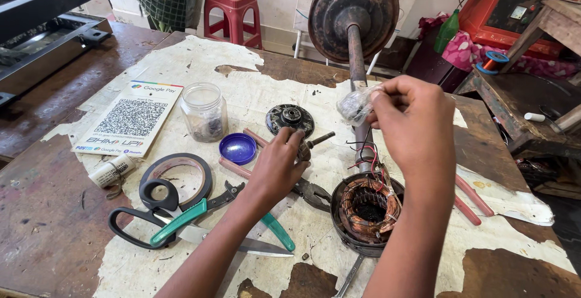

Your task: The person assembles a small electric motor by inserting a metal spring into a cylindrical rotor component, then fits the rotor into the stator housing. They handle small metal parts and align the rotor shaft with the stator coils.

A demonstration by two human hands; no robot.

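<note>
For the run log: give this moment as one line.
left hand: touching small metal part | right hand: holding clear plastic bag | wound motor stator below

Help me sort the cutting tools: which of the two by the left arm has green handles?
The pliers, crossing under the left hand; their handles are teal-green. The scissors beside them have black handles, one loop lying over the tape roll.

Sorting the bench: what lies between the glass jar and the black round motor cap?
In the head view, a blue lid lies on the table between the glass jar and the black motor cap, slightly nearer the camera.
</note>
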